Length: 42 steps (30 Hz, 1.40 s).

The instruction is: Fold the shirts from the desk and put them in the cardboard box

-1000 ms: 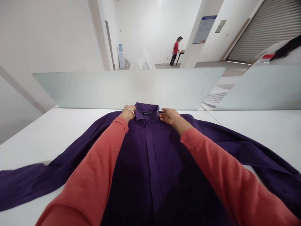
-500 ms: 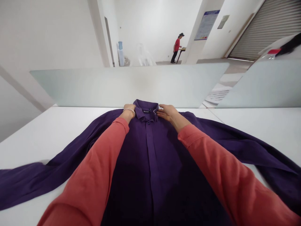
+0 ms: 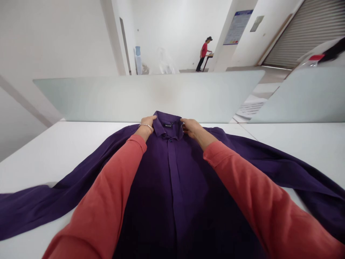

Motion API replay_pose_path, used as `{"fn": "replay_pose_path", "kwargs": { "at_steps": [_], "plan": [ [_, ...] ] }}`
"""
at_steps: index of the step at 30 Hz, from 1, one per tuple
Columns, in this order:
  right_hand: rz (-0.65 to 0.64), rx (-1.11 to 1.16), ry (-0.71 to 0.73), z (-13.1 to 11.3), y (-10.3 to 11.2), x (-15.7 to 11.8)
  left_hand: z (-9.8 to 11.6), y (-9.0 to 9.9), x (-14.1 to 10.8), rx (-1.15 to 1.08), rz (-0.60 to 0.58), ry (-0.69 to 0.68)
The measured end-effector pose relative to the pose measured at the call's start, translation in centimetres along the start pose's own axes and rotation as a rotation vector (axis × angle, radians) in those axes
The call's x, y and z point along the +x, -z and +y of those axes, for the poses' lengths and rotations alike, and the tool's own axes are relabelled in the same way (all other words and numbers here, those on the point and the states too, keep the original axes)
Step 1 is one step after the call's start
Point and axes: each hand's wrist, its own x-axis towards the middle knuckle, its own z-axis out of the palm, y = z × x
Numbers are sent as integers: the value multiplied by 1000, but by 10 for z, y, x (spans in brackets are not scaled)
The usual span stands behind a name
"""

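Observation:
A dark purple long-sleeved shirt (image 3: 161, 172) lies front side up, its sleeves spread to both sides. Its collar (image 3: 169, 118) stands up at the far end, with a dark label inside. My left hand (image 3: 148, 124), with a bracelet at the wrist, grips the left side of the collar between thumb and fingers. On the opposite side, my right hand (image 3: 191, 127) pinches the collar's right edge; some of its fingertips are hidden behind the fabric.
The shirt rests on a white table (image 3: 61, 151). Frosted panels (image 3: 113, 99) stand along its far edge. Beyond them a person in red (image 3: 204, 52) stands at a small table, and a water dispenser (image 3: 138, 61) is at the back. Something dark and red is at the far right.
The collar has been raised a little and opened wider. My right hand's fingers have closed on its right edge, and my left hand has shifted slightly up along the left side.

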Motion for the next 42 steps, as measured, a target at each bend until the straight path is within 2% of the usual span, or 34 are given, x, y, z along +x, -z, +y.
{"fn": "replay_pose_path", "kwargs": {
  "at_steps": [5,10,17,23,28,33,37,39,42],
  "plan": [
    [40,41,-65,-10,0,-9,5,8,-10,-14,-88,44],
    [39,80,-100,-14,3,-16,8,19,-21,-88,-197,-11],
    [36,60,-106,-12,3,-10,7,28,-27,-108,-354,-50],
    [-16,210,-54,-16,4,-8,6,32,-30,-81,-391,-102],
    [-75,211,-39,-20,19,-14,6,36,-29,-13,-374,-159],
    [-194,126,19,-31,37,-23,13,36,-26,295,-346,-245],
    [-250,28,72,-39,41,-25,19,30,-24,635,-243,-389],
    [-224,-37,103,-42,41,-23,21,27,-23,813,-166,-475],
    [-80,-245,238,-46,42,-19,23,25,-21,1060,-40,-610]
  ]
}}
